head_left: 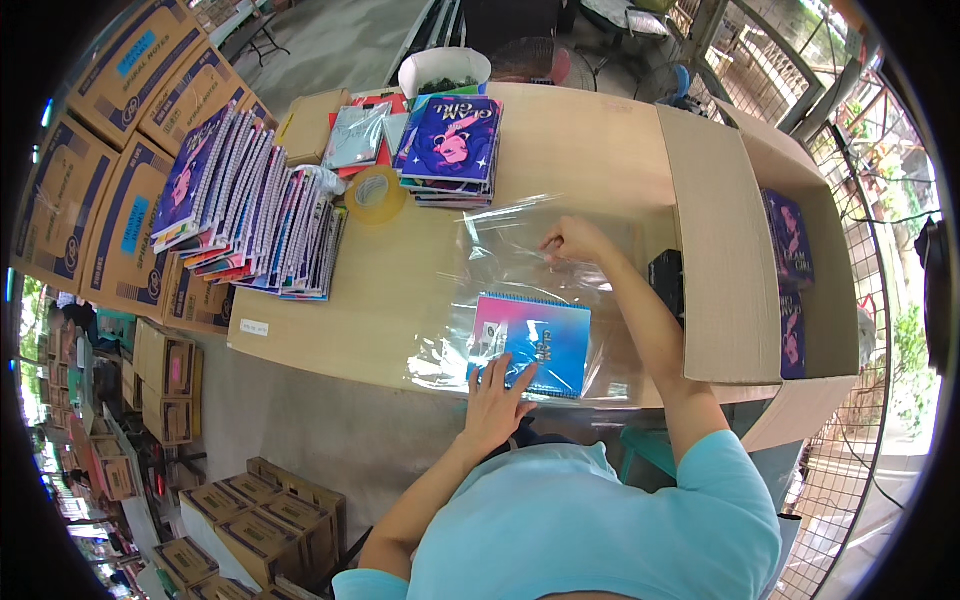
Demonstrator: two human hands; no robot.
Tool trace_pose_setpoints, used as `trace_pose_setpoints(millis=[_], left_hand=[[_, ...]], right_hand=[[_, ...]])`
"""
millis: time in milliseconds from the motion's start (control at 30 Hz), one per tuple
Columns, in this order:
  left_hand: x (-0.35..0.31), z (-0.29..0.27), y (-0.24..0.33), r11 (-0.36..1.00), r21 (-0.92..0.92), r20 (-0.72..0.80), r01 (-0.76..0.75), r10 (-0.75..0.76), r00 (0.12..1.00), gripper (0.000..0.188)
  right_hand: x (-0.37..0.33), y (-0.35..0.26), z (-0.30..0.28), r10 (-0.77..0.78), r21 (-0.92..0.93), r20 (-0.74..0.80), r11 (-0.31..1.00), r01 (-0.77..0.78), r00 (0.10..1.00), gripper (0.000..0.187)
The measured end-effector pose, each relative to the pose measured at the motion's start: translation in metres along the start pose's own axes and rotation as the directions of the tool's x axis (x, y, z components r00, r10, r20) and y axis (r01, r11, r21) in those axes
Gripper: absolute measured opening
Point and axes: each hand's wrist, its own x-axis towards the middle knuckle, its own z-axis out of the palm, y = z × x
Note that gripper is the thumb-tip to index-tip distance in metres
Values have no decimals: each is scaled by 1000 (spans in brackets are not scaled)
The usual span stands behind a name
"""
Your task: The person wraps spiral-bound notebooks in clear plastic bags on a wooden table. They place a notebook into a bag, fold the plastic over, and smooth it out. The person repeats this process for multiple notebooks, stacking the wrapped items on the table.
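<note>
Head view: a blue-pink spiral notebook (560, 345) lies placed on the table (590, 130), clear film (500, 245) around it seemingly not yet folded, left hand (493, 405) on it, grip spread apart, right hand (580, 240) beyond it, curled, grip unclear.

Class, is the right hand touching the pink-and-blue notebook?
Apart: the head view shows a gap, with film, between right hand and notebook.

One notebook (563, 350) lay under the left fingers (502, 366), plastic film (490, 245) spread around it on the desk (580, 140). The right fingers (551, 241) were further back, at the film. Left of both, a tape roll (385, 213), then a row of notebooks (265, 215). Back-left of the right fingers, a notebook stack (450, 145); off right, a carton (720, 230).
</note>
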Motion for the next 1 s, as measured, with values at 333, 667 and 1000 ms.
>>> trace_pose_setpoints(millis=[333,667,1000], left_hand=[[0,8,9,999,-8,-87,-33,32,996,66],[2,24,13,994,-104,-91,-13,3,996,78],[17,65,8,987,131,-50,91,-85,995,80]], right_hand=[[-85,-88,37,-242,-199,-253,960,195,937,13],[-117,-87,104,-232,-291,-455,951,102,859,19],[-145,-112,153,-125,-296,-580,953,-66,805,16]])
